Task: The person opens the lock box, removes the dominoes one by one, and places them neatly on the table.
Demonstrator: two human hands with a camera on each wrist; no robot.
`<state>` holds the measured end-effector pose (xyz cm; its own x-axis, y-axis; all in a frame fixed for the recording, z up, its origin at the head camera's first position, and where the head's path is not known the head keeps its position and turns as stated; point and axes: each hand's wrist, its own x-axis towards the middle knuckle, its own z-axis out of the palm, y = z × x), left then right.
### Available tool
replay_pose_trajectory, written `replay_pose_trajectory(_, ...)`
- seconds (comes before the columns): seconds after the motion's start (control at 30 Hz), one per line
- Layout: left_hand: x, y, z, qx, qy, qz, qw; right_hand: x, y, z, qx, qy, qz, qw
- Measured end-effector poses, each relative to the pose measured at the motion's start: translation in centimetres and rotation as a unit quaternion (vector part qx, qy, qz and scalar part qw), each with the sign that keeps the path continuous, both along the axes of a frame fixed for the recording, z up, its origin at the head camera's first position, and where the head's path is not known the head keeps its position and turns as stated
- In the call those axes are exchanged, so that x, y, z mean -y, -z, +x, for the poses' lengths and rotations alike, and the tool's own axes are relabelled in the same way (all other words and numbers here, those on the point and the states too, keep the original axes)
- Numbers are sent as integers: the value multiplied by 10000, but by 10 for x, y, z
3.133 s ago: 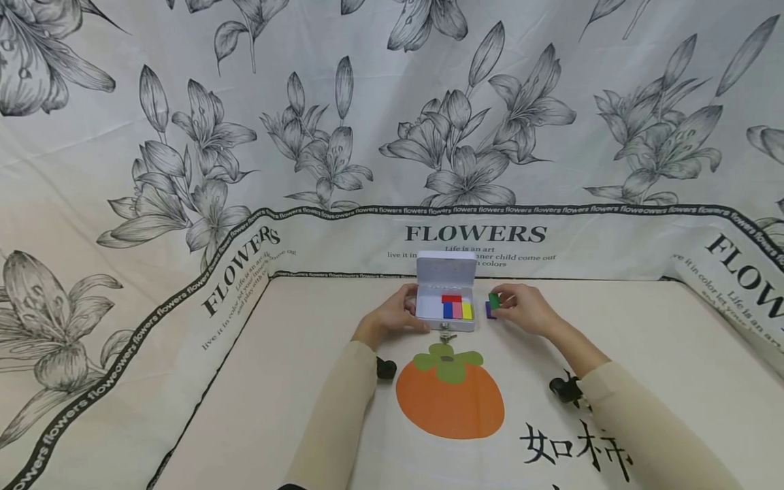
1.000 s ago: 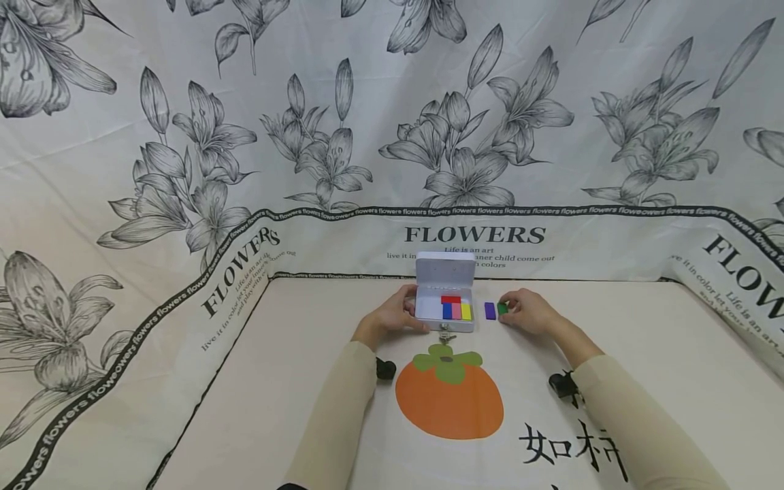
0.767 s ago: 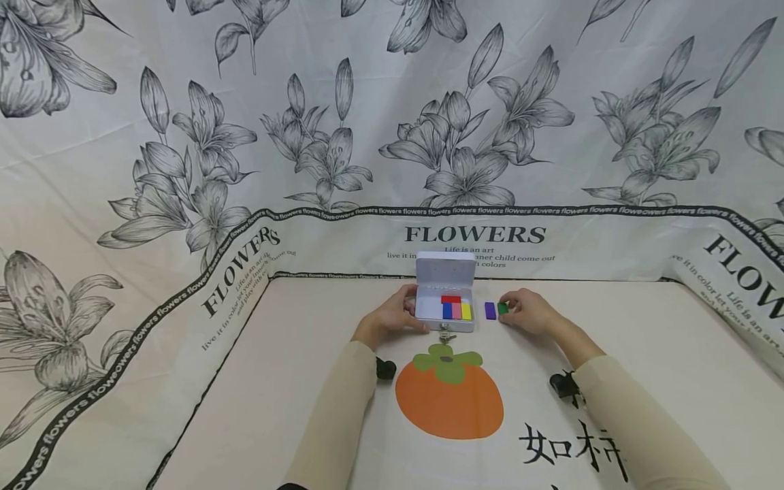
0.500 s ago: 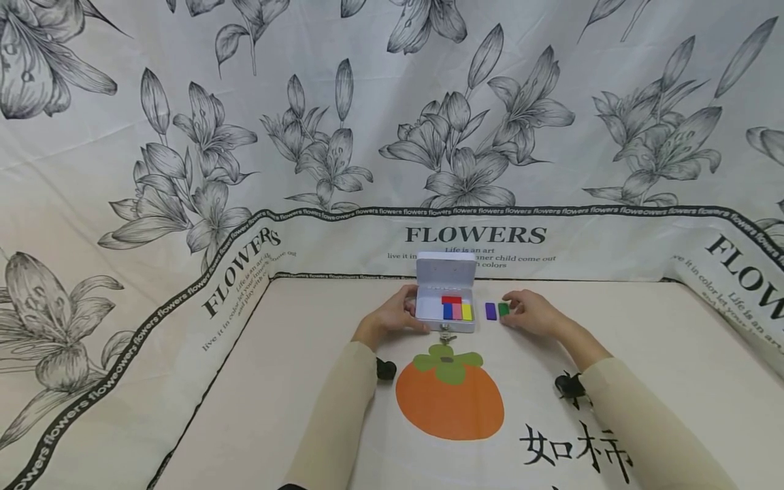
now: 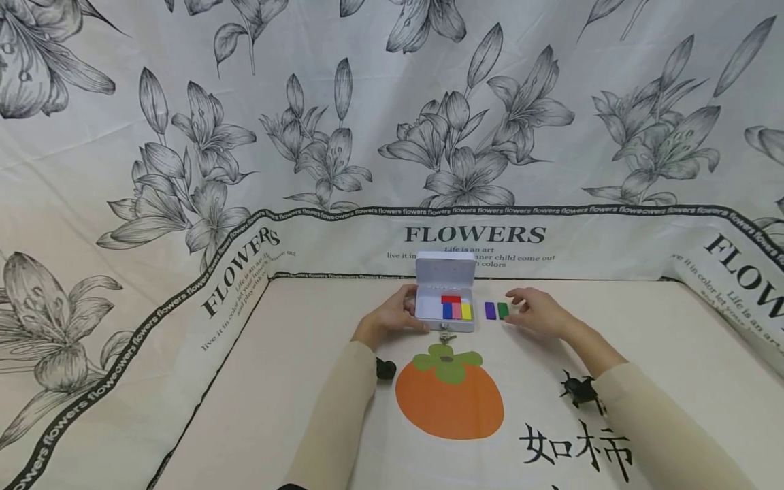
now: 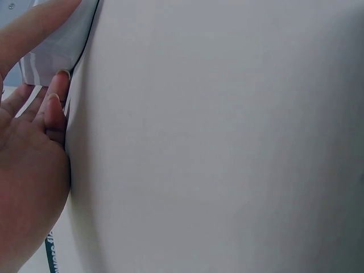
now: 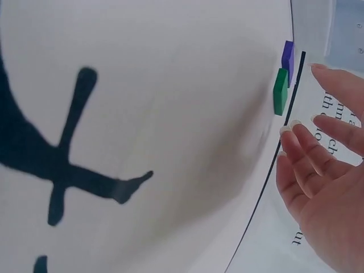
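A small white metal box [image 5: 429, 310] stands with its lid raised in the head view. Red [image 5: 451, 299], blue [image 5: 448, 311], pink [image 5: 456, 311] and yellow [image 5: 467, 311] blocks lie in its right part. My left hand [image 5: 392, 314] grips the box's left side, thumb along the front; the left wrist view shows fingers at the box wall [image 6: 54, 57]. On the table right of the box, a purple block [image 5: 490, 311] and a green block [image 5: 503, 311] lie side by side. My right hand [image 5: 539, 313] hovers just right of the green block, fingers loosely bent, holding nothing.
Keys [image 5: 448, 337] hang at the lock on the box's front. The tablecloth [image 5: 294, 381] bears a printed orange persimmon [image 5: 450, 401] and black characters [image 5: 576, 449]. A flower-print curtain [image 5: 343, 163] closes off the back.
My right hand carried the green block from over the purple one, set it down just right of it and let go, then drew slightly right. My left hand stayed on the box.
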<state>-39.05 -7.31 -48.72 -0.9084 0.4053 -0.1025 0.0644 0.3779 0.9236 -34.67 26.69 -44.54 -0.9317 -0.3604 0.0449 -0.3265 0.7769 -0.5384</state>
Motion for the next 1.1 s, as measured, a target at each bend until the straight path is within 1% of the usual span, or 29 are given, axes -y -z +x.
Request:
replay_pose_trajectory(0.27, -1, -2, 3, 10, 4, -33, 10000, 5, -8, 6, -151, -81, -55, 9998)
replay_pose_trajectory(0.47, -1, -2, 3, -4, 16, -3, 10000, 12, -14, 10, -391, -300, -161, 9987)
replay_pose_trajectory(0.67, -1, -3, 4, -1, 23, 47, 10000, 28, -19, 11, -385, -353, -154, 9985)
replay_pose_trajectory(0.8, -1, -2, 4, -9, 12, -25, 10000, 36, -20, 11, -377, -433, -120, 9983)
replay_pose_trajectory(1.0, -1, -3, 4, 38, -82, -116, 9999, 49, -23, 9, -356, -625, -211, 9972)
replay_pose_trajectory(1.1, -1, -4, 4, 26, -111, -130, 9999, 56, -23, 6, -403, -676, -160, 9968)
